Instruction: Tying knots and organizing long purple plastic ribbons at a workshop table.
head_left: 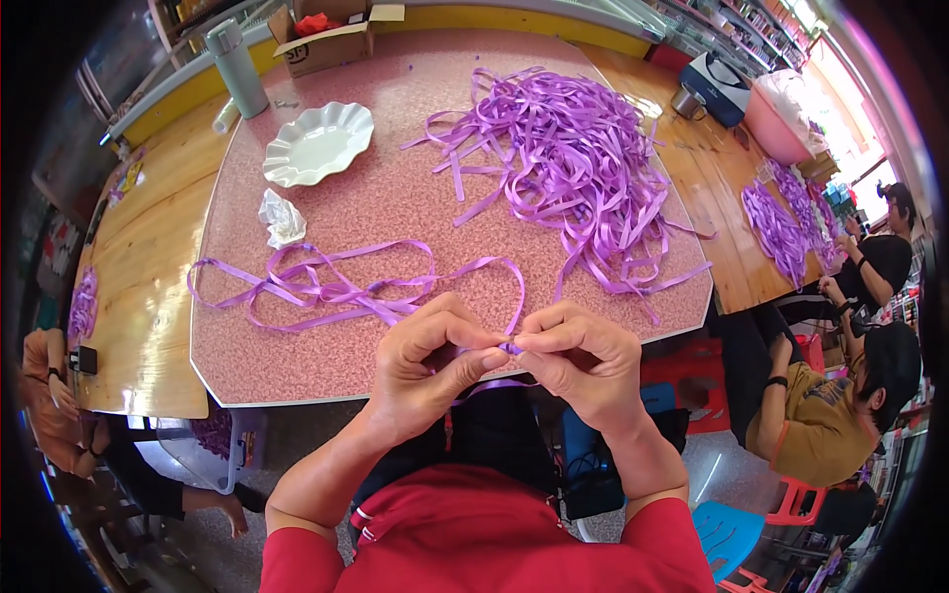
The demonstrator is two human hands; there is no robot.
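Pinching purple ribbon (522, 294), box (334, 54) holding red item (314, 24)

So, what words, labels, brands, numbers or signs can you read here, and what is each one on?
Cardboard box: a dark printed mark on its side, which I won't copy out.
Co-worker's brown shirt: a marking on the front, too blurred to read.
Background shelves: any labels there are too small to read.
Held purple ribbon: no readable text.
White scalloped plate: no text visible.
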